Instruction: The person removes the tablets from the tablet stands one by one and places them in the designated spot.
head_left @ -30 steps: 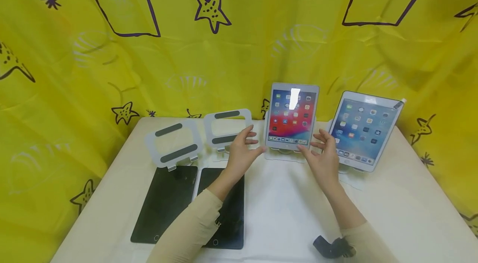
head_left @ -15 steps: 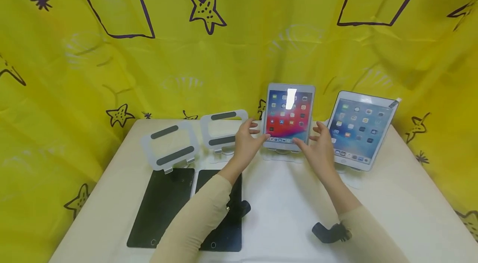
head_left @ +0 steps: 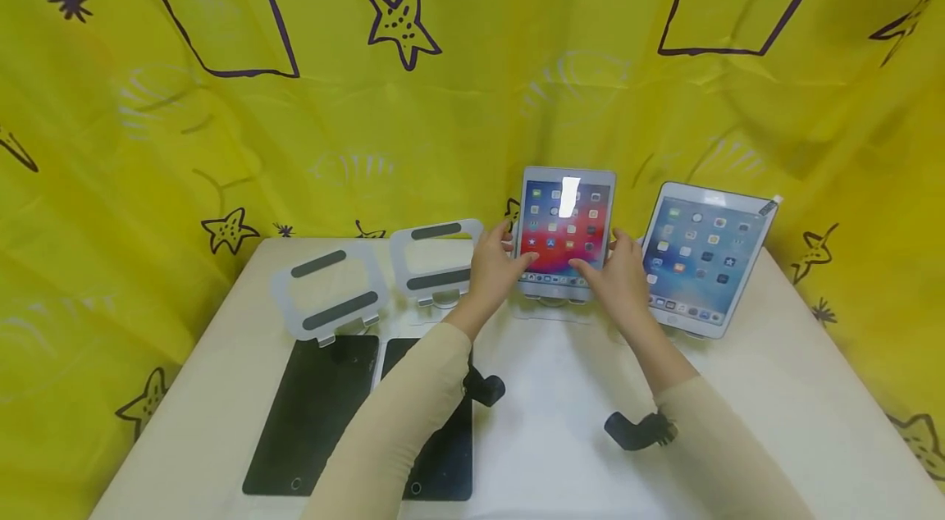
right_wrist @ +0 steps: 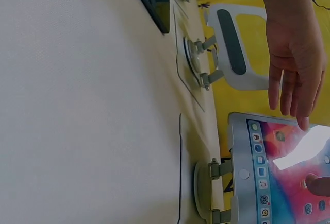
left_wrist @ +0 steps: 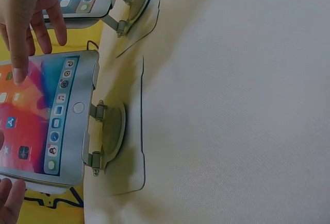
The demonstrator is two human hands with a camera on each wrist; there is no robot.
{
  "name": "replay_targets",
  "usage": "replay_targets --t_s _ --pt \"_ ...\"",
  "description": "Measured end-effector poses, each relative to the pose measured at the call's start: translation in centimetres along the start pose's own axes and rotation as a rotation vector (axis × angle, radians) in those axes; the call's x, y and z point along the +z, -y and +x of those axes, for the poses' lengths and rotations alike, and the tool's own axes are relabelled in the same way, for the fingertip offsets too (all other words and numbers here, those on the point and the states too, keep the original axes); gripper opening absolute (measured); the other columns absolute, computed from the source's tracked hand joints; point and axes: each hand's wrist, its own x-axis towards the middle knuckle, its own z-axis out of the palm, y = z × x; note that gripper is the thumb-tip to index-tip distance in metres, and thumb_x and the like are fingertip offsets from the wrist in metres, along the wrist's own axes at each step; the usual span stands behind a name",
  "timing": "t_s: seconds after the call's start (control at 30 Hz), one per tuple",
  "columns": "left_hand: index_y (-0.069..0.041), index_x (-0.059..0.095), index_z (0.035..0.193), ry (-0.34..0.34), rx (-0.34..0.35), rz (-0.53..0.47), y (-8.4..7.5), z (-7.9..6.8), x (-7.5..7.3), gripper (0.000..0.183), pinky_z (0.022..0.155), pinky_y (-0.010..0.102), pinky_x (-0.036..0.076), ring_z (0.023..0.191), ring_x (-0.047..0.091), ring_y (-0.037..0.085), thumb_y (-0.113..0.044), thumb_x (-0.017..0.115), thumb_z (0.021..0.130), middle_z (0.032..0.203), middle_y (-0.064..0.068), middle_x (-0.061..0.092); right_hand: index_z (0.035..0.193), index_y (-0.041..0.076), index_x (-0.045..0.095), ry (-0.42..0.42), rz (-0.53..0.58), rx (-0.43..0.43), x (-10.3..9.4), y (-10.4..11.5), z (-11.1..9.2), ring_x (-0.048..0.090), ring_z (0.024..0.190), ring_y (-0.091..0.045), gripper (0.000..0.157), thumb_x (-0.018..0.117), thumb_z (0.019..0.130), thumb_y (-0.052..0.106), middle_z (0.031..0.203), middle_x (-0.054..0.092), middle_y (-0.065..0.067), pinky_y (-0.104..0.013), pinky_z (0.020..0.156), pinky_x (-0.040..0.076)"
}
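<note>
In the head view a white tablet [head_left: 565, 231] with a red and blue screen leans upright on a stand. My left hand [head_left: 493, 266] is at its left edge and my right hand [head_left: 622, 272] at its right edge. Both thumbs reach over the lower screen, while the other fingers lie along the sides, fairly straight. In the left wrist view the right hand [left_wrist: 32, 15] has its fingertips close to the tablet's edge. The right wrist view has the left hand [right_wrist: 295, 54] likewise near the opposite edge. Whether the fingers press on the tablet is unclear.
Another white tablet [head_left: 705, 257] leans on a stand at the right. Two bare stands, the nearer [head_left: 330, 290] and the farther [head_left: 434, 257], are to the left. Before them lie two black tablets [head_left: 313, 413] on the white table [head_left: 546, 438]. A yellow curtain [head_left: 472, 110] hangs behind.
Both hands have moved in toward the tablet's sides, and the thumbs now lie farther over its screen. The head view has shifted slightly. The tablet still leans on its stand.
</note>
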Motion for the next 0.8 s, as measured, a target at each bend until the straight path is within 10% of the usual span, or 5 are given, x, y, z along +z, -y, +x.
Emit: replay_targets --t_s 0.8 --pt "-0.019 0.037 0.143 0.028 -0.034 0.082 -0.1 -0.1 1.6 0.069 0.085 0.034 0.051 0.107 0.048 0.020 -0.023 0.072 0.084 0.117 0.009 0.045 0.146 0.000 0.021 -0.048 0.039 0.038 1.5 -0.2 0.3 0.036 0.123 -0.038 0.088 0.074 0.082 0.027 0.133 0.033 -0.027 -0.053 0.098 0.042"
